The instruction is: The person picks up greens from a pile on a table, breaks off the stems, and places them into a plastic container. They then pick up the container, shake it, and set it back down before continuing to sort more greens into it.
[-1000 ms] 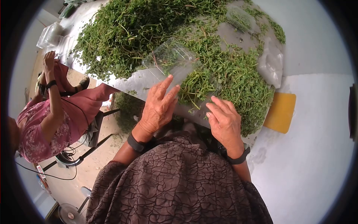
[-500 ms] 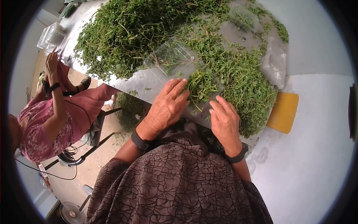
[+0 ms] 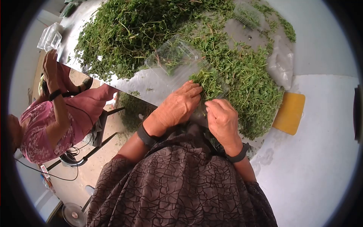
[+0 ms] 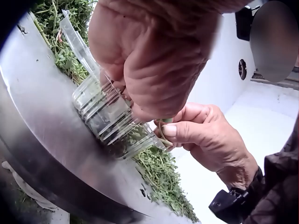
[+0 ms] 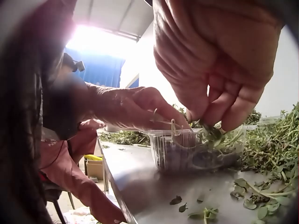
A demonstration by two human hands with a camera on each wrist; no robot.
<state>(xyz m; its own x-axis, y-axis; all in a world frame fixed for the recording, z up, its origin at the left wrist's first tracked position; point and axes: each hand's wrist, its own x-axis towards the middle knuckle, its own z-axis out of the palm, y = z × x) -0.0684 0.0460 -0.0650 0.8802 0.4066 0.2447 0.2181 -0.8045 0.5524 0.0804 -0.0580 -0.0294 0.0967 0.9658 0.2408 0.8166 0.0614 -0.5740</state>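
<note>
A clear plastic clamshell container (image 3: pixel 172 56) lies open on the metal table (image 3: pixel 132 83), its tray (image 4: pixel 112 116) packed with green herb sprigs. My left hand (image 3: pixel 177 106) rests on the near end of the tray, its fingers (image 3: pixel 193 90) laid fairly straight over the herbs. Just to its right, my right hand (image 3: pixel 221 119) is curled, thumb and fingertips pinching herb stems (image 4: pixel 163 128) at the tray's rim. In the right wrist view the right hand's fingertips (image 5: pixel 215 112) hold sprigs just above the tray (image 5: pixel 196 149), with the left hand (image 5: pixel 135 109) behind.
A large pile of loose herbs (image 3: pixel 151 26) covers the table beyond the container. A clear plastic bag (image 3: pixel 280 64) lies at the far right, a yellow object (image 3: pixel 287 113) past the table's edge. Another person (image 3: pixel 56 113) sits at left near stacked clear containers (image 3: pixel 51 36).
Both hands moved forward and together onto the tray. The left hand slid right over the herbs; the right hand's fingers curled from flat into a pinch.
</note>
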